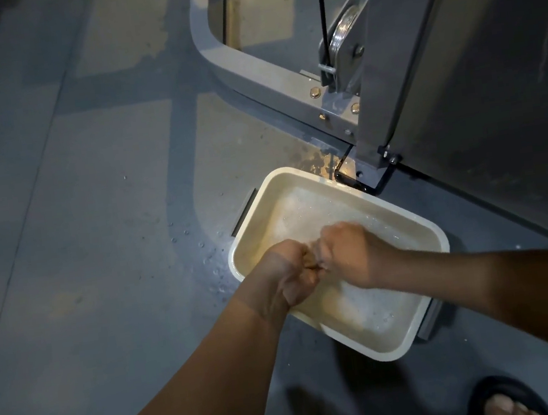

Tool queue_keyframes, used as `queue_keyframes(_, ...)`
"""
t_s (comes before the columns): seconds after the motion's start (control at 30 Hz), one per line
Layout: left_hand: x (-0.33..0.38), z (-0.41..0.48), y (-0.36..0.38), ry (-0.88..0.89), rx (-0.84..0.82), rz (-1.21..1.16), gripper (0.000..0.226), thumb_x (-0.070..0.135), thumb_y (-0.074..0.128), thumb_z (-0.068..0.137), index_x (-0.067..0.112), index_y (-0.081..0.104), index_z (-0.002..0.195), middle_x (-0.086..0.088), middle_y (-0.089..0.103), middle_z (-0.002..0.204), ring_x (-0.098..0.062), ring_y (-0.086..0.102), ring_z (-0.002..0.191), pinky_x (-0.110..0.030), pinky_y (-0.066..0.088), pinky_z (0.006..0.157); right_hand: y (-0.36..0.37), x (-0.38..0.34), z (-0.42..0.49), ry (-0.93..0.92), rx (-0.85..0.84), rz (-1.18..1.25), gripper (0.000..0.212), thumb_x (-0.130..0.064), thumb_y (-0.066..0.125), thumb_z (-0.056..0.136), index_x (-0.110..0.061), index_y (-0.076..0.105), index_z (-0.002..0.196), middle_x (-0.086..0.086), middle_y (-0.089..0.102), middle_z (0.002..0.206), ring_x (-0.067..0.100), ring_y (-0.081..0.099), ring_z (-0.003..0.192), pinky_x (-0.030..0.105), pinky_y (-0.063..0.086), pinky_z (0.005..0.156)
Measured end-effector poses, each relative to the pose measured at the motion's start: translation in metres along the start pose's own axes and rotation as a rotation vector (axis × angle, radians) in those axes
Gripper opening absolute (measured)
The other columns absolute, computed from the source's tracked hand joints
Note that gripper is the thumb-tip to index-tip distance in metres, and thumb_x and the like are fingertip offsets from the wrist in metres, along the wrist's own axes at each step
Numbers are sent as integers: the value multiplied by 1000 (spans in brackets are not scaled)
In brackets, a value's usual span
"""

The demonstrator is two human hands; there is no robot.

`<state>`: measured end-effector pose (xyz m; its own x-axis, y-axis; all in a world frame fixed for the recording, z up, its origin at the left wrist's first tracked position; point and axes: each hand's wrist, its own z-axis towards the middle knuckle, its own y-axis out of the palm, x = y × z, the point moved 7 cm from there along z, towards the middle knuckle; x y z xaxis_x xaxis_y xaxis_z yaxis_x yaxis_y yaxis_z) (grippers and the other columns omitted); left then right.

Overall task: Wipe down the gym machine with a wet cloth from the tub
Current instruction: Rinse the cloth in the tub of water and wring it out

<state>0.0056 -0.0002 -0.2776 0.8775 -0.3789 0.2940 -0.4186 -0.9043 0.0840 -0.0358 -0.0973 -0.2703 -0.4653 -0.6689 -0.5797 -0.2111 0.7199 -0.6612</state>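
Looming at your upper right, the gray gym machine (455, 64) stands on the wet floor (74, 197), its base corner just beside the white tub (387, 353) of soapy water. Over that tub your left hand (291, 274) and right hand (347, 253) meet, both fists clenched on the cloth (312, 264), which barely shows between them.

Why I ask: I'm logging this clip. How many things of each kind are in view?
Hands: 2 (left hand, right hand)
Tub: 1
Cloth: 1, mostly hidden in the hands
Gym machine: 1
Sandalled foot: 1
Total: 6
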Motion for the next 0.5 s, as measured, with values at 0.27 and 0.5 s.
queue_keyframes(0.27, 35, -7, 1, 437, 141, 1290, 64, 4, 48, 97, 31, 38, 154, -3, 23, 160, -32, 30, 144, -39, 32, 115, 20, 36, -4, 441, -13, 574, 19, -15, 46, 103, 0, 56, 110, 12, 64, 97, 23, 60, 85, 29, 43, 65)
queue_keyframes(0.5, 42, -14, 4, 681, -45, 1220, 10, 22, 71, 93, 14, 69, 99, -2, 69, 90, -19, 64, 83, -27, 49, 77, -3, 10, -10, 414, -70, 1190, 20, -7, 38, 87, -16, 45, 71, 1, 38, 56, 13, 28, 45, 25, 19, 48)
